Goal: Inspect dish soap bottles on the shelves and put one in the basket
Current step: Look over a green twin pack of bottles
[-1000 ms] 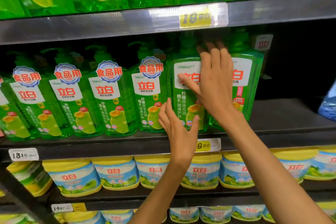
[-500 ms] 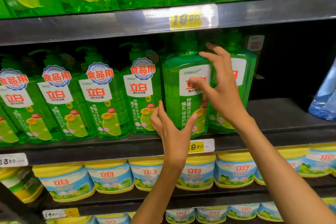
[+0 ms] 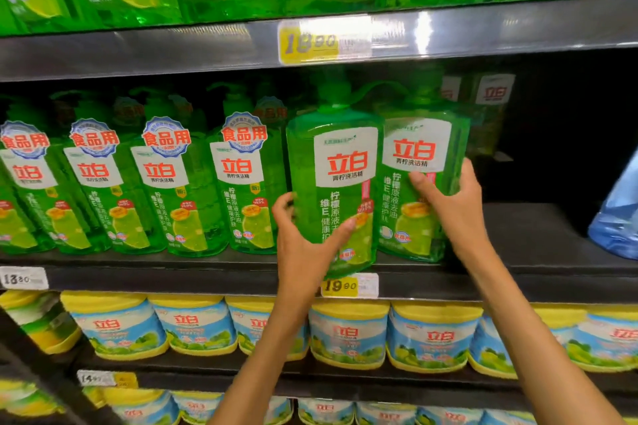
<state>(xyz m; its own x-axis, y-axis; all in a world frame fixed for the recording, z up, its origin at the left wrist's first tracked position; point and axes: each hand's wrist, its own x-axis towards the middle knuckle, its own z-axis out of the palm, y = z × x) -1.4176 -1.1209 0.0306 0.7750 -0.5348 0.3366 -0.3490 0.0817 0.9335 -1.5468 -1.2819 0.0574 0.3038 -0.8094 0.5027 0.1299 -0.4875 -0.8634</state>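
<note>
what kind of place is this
Most likely a supermarket cleaning aisle: shelves packed with rows of identical green dish soap bottles, yellow price tags on the shelf edges, and matching tubs below.

Glare on shelf strip (image 3: 379, 41), dark recesses, soft

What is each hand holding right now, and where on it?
Left hand grips the pulled-forward bottle at its lower body; right hand grips the neighbouring bottle at mid-body.

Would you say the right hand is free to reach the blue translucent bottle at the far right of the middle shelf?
Probably not yet: the right hand grips a green dish soap bottle. The dark shelf towards the blue translucent bottle looks open.
</note>
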